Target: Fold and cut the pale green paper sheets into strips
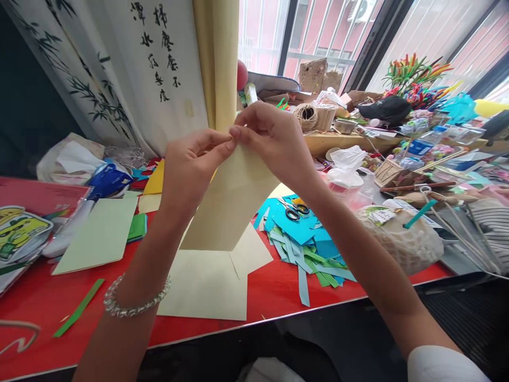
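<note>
A pale yellow folded sheet of paper (228, 204) is held up above the red table (35, 302). My left hand (191, 167) pinches its top edge from the left, fingers closed on the paper. My right hand (274, 140) pinches the same top edge from the right, fingertips meeting those of the left hand. Under the raised sheet lie more pale yellow sheets (207, 284) flat on the table. A bead bracelet (133, 302) sits on my left wrist.
A pale green sheet (97, 236) and a green strip (78, 309) lie at the left. Blue and green paper scraps (314, 254) with small scissors (293, 208) lie at the right. A twine ball (305, 115), bags and craft clutter crowd the back and right.
</note>
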Motion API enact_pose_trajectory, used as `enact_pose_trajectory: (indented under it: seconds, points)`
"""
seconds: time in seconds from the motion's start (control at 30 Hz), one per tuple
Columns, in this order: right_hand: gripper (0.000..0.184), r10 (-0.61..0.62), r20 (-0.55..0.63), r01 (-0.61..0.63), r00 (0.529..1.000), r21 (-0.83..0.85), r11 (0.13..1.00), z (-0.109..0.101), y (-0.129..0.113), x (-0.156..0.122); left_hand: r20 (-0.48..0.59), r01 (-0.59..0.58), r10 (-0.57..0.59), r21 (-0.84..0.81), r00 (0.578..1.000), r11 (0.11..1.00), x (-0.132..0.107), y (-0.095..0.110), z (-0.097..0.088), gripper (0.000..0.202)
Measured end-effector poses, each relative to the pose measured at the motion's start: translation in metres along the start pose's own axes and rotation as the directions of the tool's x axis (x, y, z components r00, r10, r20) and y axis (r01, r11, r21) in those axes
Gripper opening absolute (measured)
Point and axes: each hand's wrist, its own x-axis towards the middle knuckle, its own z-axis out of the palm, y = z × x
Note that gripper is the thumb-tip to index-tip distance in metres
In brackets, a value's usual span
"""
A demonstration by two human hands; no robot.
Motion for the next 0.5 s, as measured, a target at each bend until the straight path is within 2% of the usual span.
enact_pose_trajectory:
  seconds: [0.1, 0.33, 0.5]
  points:
    - [0.022, 0.027, 0.015, -0.027, 1.000, -0.049, 0.998, -0.001, 0.001, -0.005, 0.013, 0.071, -0.070, -0.070, 0.997, 0.995, -0.003, -0.001, 0.004, 0.010]
    - [0.015, 0.070, -0.020, -0.072, 0.997, -0.185, 0.980, -0.002, 0.007, -0.013, 0.015, 0.216, -0.215, -0.117, 0.976, 0.969, -0.019, -0.009, 0.006, 0.006]
    - [0.016, 0.080, -0.118, -0.107, 0.990, -0.246, 0.963, -0.014, 0.026, -0.010, 0.084, 0.273, -0.271, -0.018, 0.959, 0.962, -0.043, -0.015, -0.002, 0.005]
